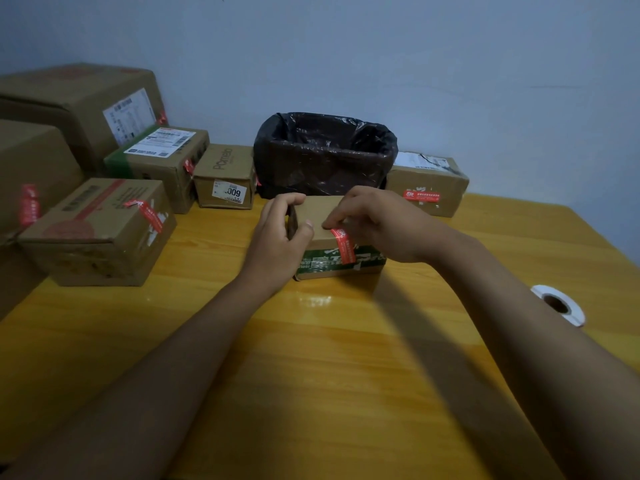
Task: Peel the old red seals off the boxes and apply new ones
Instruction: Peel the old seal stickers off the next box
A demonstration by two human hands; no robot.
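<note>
Small box [320, 216] left end hidden by left hand [277, 244]; seal [344, 245] txt too small; far-left boxes [31, 168] cut off.

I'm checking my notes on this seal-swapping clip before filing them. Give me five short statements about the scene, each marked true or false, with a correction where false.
1. The left hand grips the left end of the small box. True.
2. The right hand pinches the top end of the red seal on that box. True.
3. The bin with the black bag stands in front of the small box. False: it stands behind it, against the wall.
4. The roll of labels lies to the person's left. False: it lies on the table to the right.
5. The box at far right has no red seal. False: a red seal shows on its front.
</note>
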